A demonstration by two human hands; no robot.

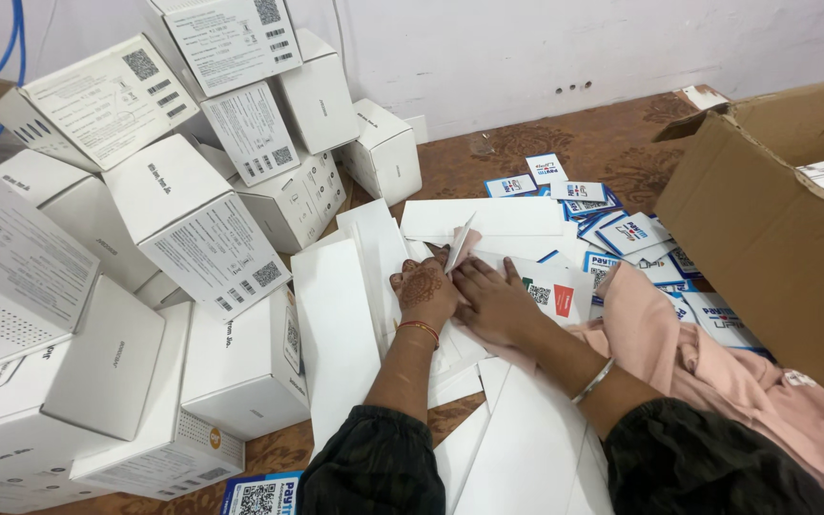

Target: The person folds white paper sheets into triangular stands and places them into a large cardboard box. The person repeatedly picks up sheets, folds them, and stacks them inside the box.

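I pinch a small white paper slip [460, 244] that stands tilted on edge, its point upward, above the heap. Under my hands lie long white envelopes [336, 334], flat and overlapping, fanned across the brown patterned floor from my lap toward the wall. One envelope [498, 217] lies crosswise at the far end of the spread, face down and blank.

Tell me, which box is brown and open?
The big cardboard box at the right edge, beside the blue-and-white cards. Its flap is up, while the boxes stacked on the left are white and closed.
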